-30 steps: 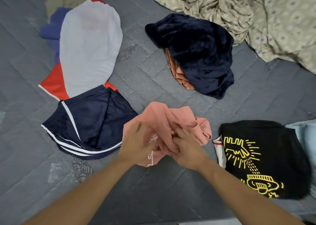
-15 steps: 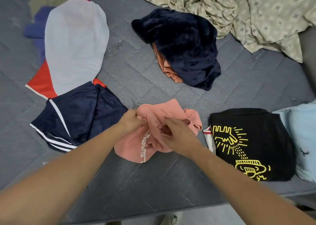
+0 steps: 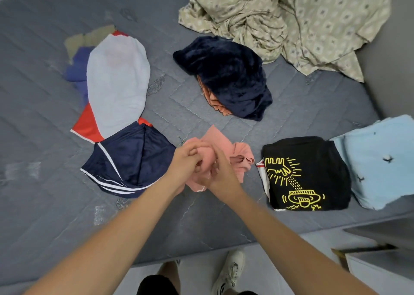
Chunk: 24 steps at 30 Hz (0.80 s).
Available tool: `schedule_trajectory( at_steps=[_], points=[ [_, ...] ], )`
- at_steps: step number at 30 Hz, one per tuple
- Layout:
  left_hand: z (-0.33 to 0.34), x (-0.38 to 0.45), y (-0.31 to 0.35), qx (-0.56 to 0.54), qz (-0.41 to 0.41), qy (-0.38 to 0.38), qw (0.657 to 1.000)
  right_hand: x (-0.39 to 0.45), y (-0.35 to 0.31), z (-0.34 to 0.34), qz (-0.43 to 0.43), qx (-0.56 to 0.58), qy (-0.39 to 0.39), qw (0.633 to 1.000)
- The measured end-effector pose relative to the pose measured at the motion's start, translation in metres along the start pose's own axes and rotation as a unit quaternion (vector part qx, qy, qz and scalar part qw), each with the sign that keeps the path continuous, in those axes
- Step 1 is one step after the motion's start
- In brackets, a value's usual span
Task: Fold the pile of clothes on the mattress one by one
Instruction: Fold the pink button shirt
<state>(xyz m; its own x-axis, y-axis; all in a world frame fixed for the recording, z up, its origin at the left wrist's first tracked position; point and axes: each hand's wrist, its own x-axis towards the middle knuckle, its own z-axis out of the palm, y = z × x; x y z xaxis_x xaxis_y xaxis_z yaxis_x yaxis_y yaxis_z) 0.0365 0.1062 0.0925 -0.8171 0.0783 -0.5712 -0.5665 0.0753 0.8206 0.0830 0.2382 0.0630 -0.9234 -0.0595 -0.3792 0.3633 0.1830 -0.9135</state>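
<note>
One pink garment (image 3: 220, 142), two gripping hands

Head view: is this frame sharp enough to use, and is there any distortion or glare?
Head view: even, soft lighting, no glare; both hands and the pink shirt they grip are slightly motion-smeared; the black shirt print stays readable; wide-angle bending curves the mattress edge, and the bottom-right corner is blurred.

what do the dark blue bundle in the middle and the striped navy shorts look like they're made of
Dark blue bundle: looks like plush fleece or velvet, going by its fuzzy, deep matte pile and soft rounded folds. Navy shorts: probably smooth synthetic sports fabric, with a slight sheen, crisp creases and white stripes along the hem. Neither can be confirmed by look alone.
</note>
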Motion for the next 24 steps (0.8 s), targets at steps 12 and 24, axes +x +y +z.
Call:
schedule_trajectory(
  at_steps=[12,24],
  points=[
    [0.027,-0.134,0.178,0.210,0.279,0.025,0.936,-0.068,-0.185,-0.087,-0.129,-0.102,0.137,0.977],
    [0.019,-0.220,0.393,0.326,0.516,0.190,0.770,-0.114,-0.376,-0.161,-0.230,-0.283,0.190,0.911]
  ],
)
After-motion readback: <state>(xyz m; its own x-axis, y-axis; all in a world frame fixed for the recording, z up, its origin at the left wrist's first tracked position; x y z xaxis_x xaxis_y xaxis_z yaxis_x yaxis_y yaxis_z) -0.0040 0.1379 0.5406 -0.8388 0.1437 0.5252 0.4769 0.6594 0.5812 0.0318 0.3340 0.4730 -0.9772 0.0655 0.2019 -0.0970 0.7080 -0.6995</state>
